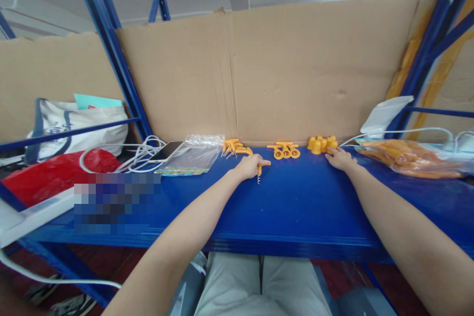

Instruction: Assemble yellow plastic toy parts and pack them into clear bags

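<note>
My left hand is closed around an orange-handled corkscrew, its metal spiral pointing down at the blue shelf. Just behind it lies a small heap of the same orange corkscrews. My right hand reaches the group of orange caps by the cardboard wall, its fingertips touching the nearest cap. Between the hands sit several orange ring-ended parts.
Clear plastic bags and a phone with white cables lie at left, beside a red bag and a white tote. A bag of orange parts lies at right. Cardboard backs the shelf.
</note>
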The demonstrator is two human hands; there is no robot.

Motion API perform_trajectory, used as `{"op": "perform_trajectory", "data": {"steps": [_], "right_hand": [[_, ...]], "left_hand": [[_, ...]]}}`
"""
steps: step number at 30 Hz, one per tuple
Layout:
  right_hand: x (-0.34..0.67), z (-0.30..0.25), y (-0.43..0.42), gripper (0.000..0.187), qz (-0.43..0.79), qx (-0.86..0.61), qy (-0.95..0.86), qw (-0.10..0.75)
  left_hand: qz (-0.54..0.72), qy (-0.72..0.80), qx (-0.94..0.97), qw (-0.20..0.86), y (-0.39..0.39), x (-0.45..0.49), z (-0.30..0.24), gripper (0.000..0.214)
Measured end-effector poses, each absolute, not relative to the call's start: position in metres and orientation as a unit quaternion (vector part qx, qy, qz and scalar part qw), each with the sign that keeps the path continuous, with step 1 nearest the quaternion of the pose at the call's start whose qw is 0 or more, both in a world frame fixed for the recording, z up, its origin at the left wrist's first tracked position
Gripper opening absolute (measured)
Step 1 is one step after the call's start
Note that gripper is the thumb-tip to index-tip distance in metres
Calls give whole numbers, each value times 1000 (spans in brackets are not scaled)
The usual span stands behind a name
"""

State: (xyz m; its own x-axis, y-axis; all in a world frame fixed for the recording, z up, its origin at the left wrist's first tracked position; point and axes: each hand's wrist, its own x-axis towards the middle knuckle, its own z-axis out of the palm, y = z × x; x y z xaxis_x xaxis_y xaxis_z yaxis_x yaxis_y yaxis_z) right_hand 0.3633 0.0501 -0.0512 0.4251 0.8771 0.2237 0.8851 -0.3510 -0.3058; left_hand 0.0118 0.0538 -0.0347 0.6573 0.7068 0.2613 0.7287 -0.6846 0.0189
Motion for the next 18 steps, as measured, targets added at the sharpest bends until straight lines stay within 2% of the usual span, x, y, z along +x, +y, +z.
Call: {"op": "perform_trajectory", "data": {"steps": [7, 13, 18], "right_hand": [[355, -44, 46, 53, 2, -831, -534, 159], [355, -45, 43, 49, -27, -820, -532, 210], [341, -30, 31, 44, -24, -826, -514, 231]], "left_hand": [[-118, -412, -902, 48, 45, 15, -30, 46], [-136, -456, -878, 56, 35, 14, -22, 31], [-112, -470, -875, 34, 32, 13, -16, 30]]}}
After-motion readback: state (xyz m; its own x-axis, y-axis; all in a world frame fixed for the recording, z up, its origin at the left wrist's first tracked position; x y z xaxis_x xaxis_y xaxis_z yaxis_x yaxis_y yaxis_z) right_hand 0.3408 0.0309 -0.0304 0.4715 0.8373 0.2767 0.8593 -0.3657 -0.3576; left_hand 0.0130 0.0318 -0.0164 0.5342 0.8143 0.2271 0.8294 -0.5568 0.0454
